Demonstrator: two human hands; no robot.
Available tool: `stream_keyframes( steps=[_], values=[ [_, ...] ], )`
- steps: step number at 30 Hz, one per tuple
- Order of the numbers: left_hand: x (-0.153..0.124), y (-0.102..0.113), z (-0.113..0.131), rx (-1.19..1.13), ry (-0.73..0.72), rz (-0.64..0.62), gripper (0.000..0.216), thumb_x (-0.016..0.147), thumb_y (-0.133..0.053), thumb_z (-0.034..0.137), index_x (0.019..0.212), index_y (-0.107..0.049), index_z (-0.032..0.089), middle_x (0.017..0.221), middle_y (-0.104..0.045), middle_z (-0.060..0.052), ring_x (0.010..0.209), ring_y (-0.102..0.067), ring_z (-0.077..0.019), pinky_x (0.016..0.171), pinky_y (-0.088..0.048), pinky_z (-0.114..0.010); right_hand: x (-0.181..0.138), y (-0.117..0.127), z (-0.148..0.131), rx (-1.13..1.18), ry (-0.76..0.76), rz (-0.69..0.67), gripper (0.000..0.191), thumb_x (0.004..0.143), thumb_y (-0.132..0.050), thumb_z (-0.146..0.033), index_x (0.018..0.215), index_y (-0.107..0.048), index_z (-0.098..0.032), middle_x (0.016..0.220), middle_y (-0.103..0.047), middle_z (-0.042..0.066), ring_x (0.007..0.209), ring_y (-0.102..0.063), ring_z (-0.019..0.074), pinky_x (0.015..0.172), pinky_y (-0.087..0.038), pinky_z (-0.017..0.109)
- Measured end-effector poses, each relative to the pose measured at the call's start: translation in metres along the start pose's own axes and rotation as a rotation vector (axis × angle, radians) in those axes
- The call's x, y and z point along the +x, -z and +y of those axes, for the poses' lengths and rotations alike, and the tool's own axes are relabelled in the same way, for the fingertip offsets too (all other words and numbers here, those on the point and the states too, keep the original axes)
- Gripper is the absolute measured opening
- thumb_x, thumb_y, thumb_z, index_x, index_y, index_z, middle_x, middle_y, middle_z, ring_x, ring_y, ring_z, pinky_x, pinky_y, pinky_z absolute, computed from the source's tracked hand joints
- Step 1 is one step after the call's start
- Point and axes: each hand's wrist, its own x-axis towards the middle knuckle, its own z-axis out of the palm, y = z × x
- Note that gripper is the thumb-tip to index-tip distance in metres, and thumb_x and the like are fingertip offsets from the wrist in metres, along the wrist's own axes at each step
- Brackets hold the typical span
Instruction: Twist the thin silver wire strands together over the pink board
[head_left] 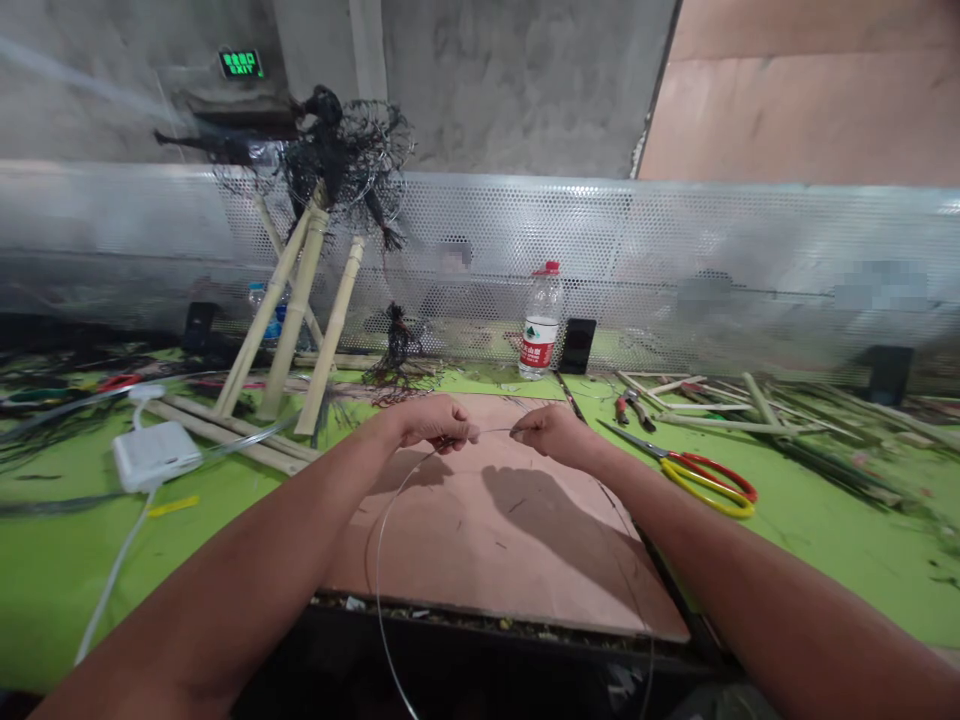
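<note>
left hand (pixel 437 423): pinching wire (pixel 495 431) | right hand (pixel 553 434): pinching it too, wire between | board (pixel 480 570): room beneath hands, to its near edge | scissors (pixel 712 482): beside right arm

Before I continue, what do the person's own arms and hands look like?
The left arm and right arm are bare to the picture's edge, with no sleeve, watch or cable visible on either. The left hand and right hand are ungloved; any small markings can't be made out.
</note>
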Motion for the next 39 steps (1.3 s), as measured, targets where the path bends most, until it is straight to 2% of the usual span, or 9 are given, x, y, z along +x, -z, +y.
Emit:
stream_keyframes(
  steps=[3, 10, 13, 17, 23, 27, 31, 35, 39],
  values=[
    [-0.003, -0.001, 0.006, 0.142, -0.066, 0.007, 0.022, 0.064, -0.062, 0.034, 0.057, -0.056, 0.014, 0.048, -0.051, 0.001, 0.044, -0.044, -0.0081, 0.044, -0.033, -0.022, -0.001, 0.000, -0.003, -0.006, 0.013, 0.002, 0.022, 0.070, -0.052, -0.022, 0.078, -0.071, -0.014, 0.067, -0.064, 0.003, 0.058, -0.048, 0.0109, 0.053, -0.037, 0.021],
    [-0.003, 0.000, 0.012, 0.473, -0.144, 0.073, 0.019, 0.065, -0.060, 0.035, 0.061, -0.058, 0.017, 0.050, -0.054, 0.001, 0.044, -0.046, -0.0094, 0.044, -0.029, -0.021, -0.001, -0.002, -0.001, -0.050, 0.022, 0.028, 0.023, 0.073, -0.052, -0.025, 0.082, -0.071, -0.016, 0.070, -0.066, 0.004, 0.060, -0.051, 0.0123, 0.055, -0.037, 0.022],
    [0.002, 0.000, 0.010, 0.590, -0.197, 0.163, 0.018, 0.064, -0.063, 0.035, 0.058, -0.058, 0.018, 0.050, -0.053, 0.001, 0.045, -0.044, -0.0099, 0.046, -0.028, -0.022, -0.001, -0.003, -0.001, -0.055, 0.019, 0.047, 0.023, 0.073, -0.052, -0.026, 0.080, -0.071, -0.016, 0.067, -0.065, 0.004, 0.061, -0.051, 0.0133, 0.056, -0.038, 0.023],
    [0.011, 0.000, 0.004, 0.676, -0.256, 0.332, 0.022, 0.060, -0.067, 0.037, 0.055, -0.056, 0.019, 0.054, -0.055, -0.001, 0.056, -0.049, -0.0139, 0.053, -0.030, -0.023, -0.002, -0.002, -0.004, -0.085, 0.038, 0.083, 0.023, 0.074, -0.050, -0.027, 0.074, -0.070, -0.015, 0.063, -0.062, 0.003, 0.059, -0.049, 0.0129, 0.056, -0.036, 0.023],
    [0.016, -0.006, 0.002, 0.886, -0.324, 0.436, 0.017, 0.070, -0.060, 0.031, 0.059, -0.056, 0.019, 0.064, -0.057, -0.004, 0.066, -0.051, -0.0176, 0.058, -0.029, -0.025, -0.002, 0.000, -0.003, -0.122, 0.065, 0.128, 0.025, 0.077, -0.047, -0.029, 0.070, -0.068, -0.015, 0.061, -0.058, 0.002, 0.058, -0.046, 0.0116, 0.053, -0.032, 0.022],
    [0.012, -0.004, 0.003, 0.847, -0.342, 0.371, 0.019, 0.071, -0.059, 0.034, 0.059, -0.058, 0.019, 0.062, -0.057, -0.003, 0.063, -0.050, -0.0157, 0.058, -0.028, -0.024, -0.001, 0.000, -0.002, -0.120, 0.063, 0.124, 0.026, 0.077, -0.047, -0.030, 0.068, -0.066, -0.015, 0.060, -0.056, 0.002, 0.057, -0.044, 0.0113, 0.052, -0.031, 0.022],
    [0.011, 0.000, 0.001, 0.751, -0.332, 0.305, 0.015, 0.064, -0.064, 0.034, 0.061, -0.061, 0.019, 0.061, -0.058, -0.002, 0.061, -0.049, -0.0147, 0.057, -0.029, -0.023, -0.002, 0.000, -0.003, -0.130, 0.072, 0.120, 0.028, 0.077, -0.046, -0.031, 0.066, -0.066, -0.015, 0.057, -0.052, 0.001, 0.056, -0.042, 0.0109, 0.051, -0.030, 0.022],
    [0.015, 0.000, -0.003, 0.730, -0.362, 0.327, 0.013, 0.065, -0.063, 0.032, 0.064, -0.064, 0.019, 0.066, -0.061, -0.003, 0.065, -0.052, -0.0156, 0.060, -0.031, -0.023, -0.001, 0.000, -0.002, -0.105, 0.061, 0.131, 0.025, 0.077, -0.047, -0.030, 0.072, -0.068, -0.016, 0.064, -0.058, 0.002, 0.060, -0.047, 0.0117, 0.054, -0.033, 0.022],
    [0.017, -0.001, -0.006, 0.808, -0.337, 0.360, 0.018, 0.069, -0.058, 0.035, 0.071, -0.066, 0.019, 0.070, -0.064, -0.004, 0.066, -0.053, -0.0160, 0.060, -0.033, -0.024, 0.000, 0.001, -0.001, -0.093, 0.049, 0.145, 0.025, 0.077, -0.048, -0.030, 0.074, -0.068, -0.016, 0.070, -0.062, 0.003, 0.063, -0.050, 0.0127, 0.056, -0.035, 0.022]
  ],
)
